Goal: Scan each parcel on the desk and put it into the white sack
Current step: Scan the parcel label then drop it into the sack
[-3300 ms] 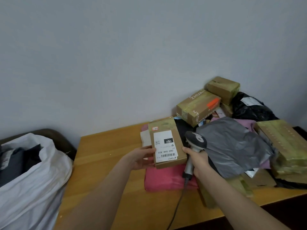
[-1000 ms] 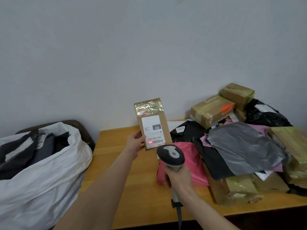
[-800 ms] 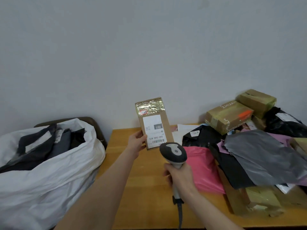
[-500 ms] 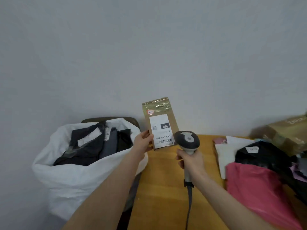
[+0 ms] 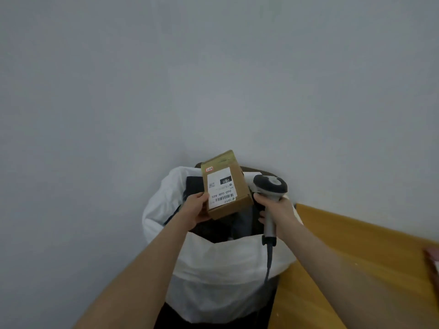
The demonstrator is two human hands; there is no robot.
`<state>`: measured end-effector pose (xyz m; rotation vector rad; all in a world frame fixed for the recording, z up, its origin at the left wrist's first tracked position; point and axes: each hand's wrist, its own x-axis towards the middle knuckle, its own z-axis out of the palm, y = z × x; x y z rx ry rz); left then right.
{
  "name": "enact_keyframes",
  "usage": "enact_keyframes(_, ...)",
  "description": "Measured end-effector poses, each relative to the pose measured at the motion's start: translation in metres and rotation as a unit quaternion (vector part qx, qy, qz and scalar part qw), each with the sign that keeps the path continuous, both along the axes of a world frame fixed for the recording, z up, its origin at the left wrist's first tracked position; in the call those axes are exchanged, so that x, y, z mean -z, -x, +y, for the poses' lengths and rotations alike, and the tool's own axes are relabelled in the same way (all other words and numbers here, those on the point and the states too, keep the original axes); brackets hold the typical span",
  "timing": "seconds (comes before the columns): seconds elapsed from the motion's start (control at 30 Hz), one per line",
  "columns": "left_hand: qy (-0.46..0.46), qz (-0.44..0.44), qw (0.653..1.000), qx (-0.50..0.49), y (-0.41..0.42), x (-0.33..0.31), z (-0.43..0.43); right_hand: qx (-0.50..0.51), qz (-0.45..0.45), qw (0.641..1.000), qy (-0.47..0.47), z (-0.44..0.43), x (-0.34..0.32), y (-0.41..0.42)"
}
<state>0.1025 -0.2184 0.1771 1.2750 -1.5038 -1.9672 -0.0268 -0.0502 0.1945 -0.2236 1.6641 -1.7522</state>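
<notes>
A small brown cardboard parcel with a white barcode label hangs above the open mouth of the white sack. My left hand grips the parcel by its lower left corner, label facing me. My right hand holds the grey barcode scanner by its handle, just right of the parcel; its cable hangs down over the sack. Dark parcels lie inside the sack beneath the box.
The wooden desk runs along the right, with a sliver of a pink parcel at the far right edge. A plain grey wall fills the background. The sack sits on a dark chair against the wall.
My view has swung left from the desk to the sack. My left hand has carried the parcel over the sack's mouth and tilted it flatter. My right hand came along with the scanner.
</notes>
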Motion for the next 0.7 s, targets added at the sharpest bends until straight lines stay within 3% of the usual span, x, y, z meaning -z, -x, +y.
enact_keyframes(0.2,-0.007,-0.018,1.000,0.007,-0.030,0.005,-0.050,-0.058,-0.014,0.998,-0.021,-0.071,0.005,-0.016)
enact_keyframes(0.37,0.003,-0.005,0.999,0.035,-0.035,0.006,-0.101,-0.040,0.014,0.998,-0.057,-0.134,0.011,-0.021)
enact_keyframes(0.43,0.067,-0.042,0.995,0.060,-0.033,0.010,-0.127,-0.023,0.038,0.996,-0.081,-0.157,0.014,-0.024)
enact_keyframes(0.47,0.154,-0.104,0.980,0.064,-0.035,0.013,-0.145,-0.012,0.051,0.994,-0.095,-0.167,0.016,-0.026)
enact_keyframes(0.53,0.337,-0.290,0.894,0.048,-0.047,0.028,-0.179,-0.014,0.074,0.987,-0.139,-0.182,0.021,-0.029)
enact_keyframes(0.57,0.351,-0.339,0.872,0.037,-0.054,0.033,-0.190,-0.028,0.091,0.981,-0.171,-0.187,0.023,-0.033)
enact_keyframes(0.6,0.313,-0.346,0.883,0.039,-0.062,0.047,-0.204,-0.043,0.108,0.973,-0.201,-0.192,0.024,-0.037)
enact_keyframes(0.7,0.128,-0.236,0.960,0.076,-0.076,0.070,-0.224,-0.077,0.138,0.948,-0.277,-0.205,0.036,-0.050)
